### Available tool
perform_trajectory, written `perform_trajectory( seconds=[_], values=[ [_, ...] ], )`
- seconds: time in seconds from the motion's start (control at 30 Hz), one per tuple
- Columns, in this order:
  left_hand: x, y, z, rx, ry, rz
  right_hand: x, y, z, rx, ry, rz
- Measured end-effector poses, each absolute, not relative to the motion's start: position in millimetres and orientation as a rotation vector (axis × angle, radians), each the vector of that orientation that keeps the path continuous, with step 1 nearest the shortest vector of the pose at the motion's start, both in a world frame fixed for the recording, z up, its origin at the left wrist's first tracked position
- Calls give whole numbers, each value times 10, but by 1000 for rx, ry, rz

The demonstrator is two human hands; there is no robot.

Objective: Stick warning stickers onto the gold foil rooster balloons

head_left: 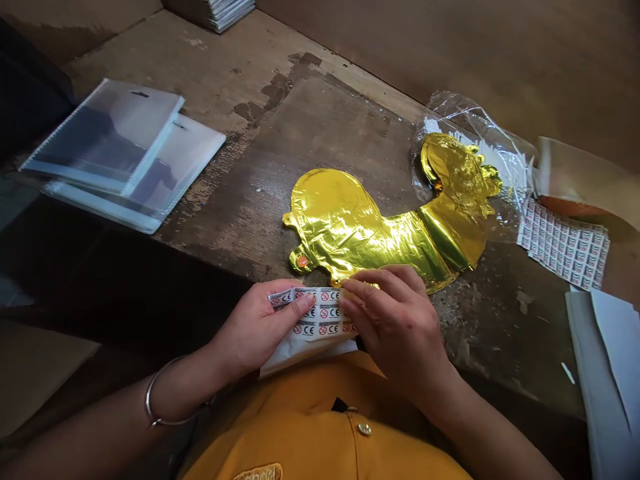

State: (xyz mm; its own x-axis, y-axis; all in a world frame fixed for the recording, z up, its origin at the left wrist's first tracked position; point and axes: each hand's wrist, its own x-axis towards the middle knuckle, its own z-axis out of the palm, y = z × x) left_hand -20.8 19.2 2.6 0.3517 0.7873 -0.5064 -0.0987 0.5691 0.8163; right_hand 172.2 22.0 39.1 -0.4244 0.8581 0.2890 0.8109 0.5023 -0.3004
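Observation:
A white sheet of CE-marked stickers (327,312) is held close to my body at the table's front edge. My left hand (255,327) grips its left side, thumb pressed on top. The fingers of my right hand (400,317) pinch the sheet at its upper right; whether a single sticker is between those fingertips is hidden. Just beyond both hands lie flat, shiny gold foil balloons (345,220), with a small orange round sticker (303,262) on a tab at the lower left. My right fingers are close to the balloons' lower edge.
Clear plastic packaging bags (115,147) lie in two stacks at the left. A transparent bag (465,113) sits behind the balloons. More sticker sheets (563,247) and white paper (595,360) are at the right. A stack of papers (220,13) stands far back on the worn wooden table (235,193).

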Motion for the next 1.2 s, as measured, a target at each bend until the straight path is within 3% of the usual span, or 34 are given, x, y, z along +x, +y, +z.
perform_trajectory(
  seconds=[0.17,0.73,1.2],
  values=[
    [-200,200,17,773,1039,674,1724,141,316,-1317,-2384,-13],
    [-141,162,43,954,1154,708,1710,86,105,-1244,-2333,-163],
    [-133,126,-33,1075,1200,742,1617,31,192,-1177,-2216,99]
  ],
)
